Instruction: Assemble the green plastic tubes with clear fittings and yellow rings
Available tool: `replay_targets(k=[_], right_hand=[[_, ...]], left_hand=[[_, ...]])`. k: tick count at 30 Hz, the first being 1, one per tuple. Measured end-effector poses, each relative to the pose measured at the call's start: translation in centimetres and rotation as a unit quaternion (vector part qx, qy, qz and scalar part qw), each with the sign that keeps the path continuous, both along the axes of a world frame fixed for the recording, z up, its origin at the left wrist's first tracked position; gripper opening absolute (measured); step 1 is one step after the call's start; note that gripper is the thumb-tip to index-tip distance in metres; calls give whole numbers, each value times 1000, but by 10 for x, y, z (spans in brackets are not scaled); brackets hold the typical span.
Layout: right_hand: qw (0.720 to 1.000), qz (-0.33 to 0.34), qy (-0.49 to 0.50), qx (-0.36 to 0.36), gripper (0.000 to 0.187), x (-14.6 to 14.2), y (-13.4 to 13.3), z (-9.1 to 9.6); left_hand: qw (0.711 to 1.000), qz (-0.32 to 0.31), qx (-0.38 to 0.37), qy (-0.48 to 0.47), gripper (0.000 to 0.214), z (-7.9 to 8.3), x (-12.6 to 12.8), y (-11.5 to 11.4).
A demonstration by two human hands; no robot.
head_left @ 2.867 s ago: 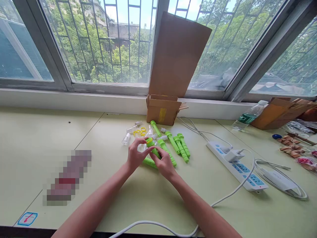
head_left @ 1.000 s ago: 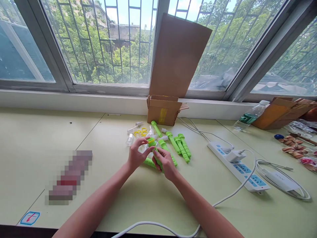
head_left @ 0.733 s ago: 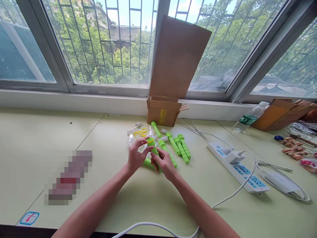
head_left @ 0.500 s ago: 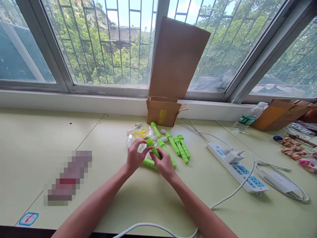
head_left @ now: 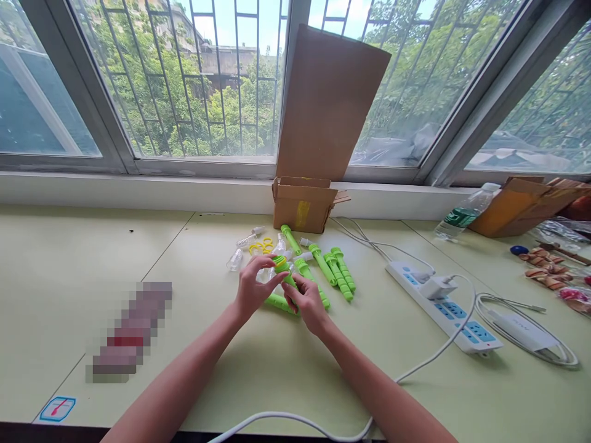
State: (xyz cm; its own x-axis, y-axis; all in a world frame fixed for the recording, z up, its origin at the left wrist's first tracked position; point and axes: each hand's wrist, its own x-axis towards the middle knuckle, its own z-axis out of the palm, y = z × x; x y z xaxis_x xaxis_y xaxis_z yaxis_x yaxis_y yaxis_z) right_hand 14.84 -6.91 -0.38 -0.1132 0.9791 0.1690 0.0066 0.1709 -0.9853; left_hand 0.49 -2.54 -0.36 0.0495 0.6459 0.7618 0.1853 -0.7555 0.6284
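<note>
Both hands meet at the middle of the table over a green plastic tube [head_left: 290,280] with a wider head and a yellow ring around it. My left hand [head_left: 252,289] pinches the head end between thumb and fingers. Lower on the tube, my right hand [head_left: 311,303] grips the narrow shaft. Under and beside the hands lie more green tubes [head_left: 339,277] with ridged shafts and threaded ends. Behind my left hand are loose yellow rings [head_left: 267,243] and clear plastic caps [head_left: 235,259]. My fingers partly hide the held tube.
A cardboard box [head_left: 302,209] stands behind the pile against the window ledge. To the right lie a white power strip [head_left: 443,304], a coiled cable with an adapter [head_left: 521,329] and a plastic bottle [head_left: 466,212]. A loose cable [head_left: 286,416] crosses the front edge. A pixelated object [head_left: 133,332] lies left.
My right fingers have shifted slightly and curl more around the tube's shaft. My left hand keeps its pinch on the head. The view has moved a little.
</note>
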Motion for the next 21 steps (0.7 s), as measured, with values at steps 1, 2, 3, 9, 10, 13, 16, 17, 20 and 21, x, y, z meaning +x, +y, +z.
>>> replay_targets(k=[1,2,3,9,10,13,16,17,20,21], right_hand=[[1000,4,7,-5,34,0,0,1],[1000,7,13,-8,33,0,-1,2],[1000,8,20,-11,33,-1,-1,2],[998,34,51,-28,33,0,-2,4],[997,42,58,-35,32,0,-2,3],[992,68,84,-59,32,1,-1,1],[990,84,95,-68,31,1,0,0],[990,84,90,-64,31,1,0,0],[995,70,56,-42,30,0,-2,1],[997,61,41,-33,30,-1,-2,2]], left_hand=[[1000,-1,-1,0,23,0,0,0],[1000,-2,-2,0,23,0,0,0],[1000,-4,-4,0,23,0,0,0],[1000,-17,-12,-3,23,1,0,-1],[1000,-18,-12,-3,24,1,0,-2],[1000,-18,-8,-5,24,1,1,-2],[1000,-23,-13,-13,23,0,1,-1],[999,-25,-16,-17,23,-1,1,-1],[999,-23,-20,-35,23,-1,2,-1],[999,-18,-18,-39,23,-1,2,-1]])
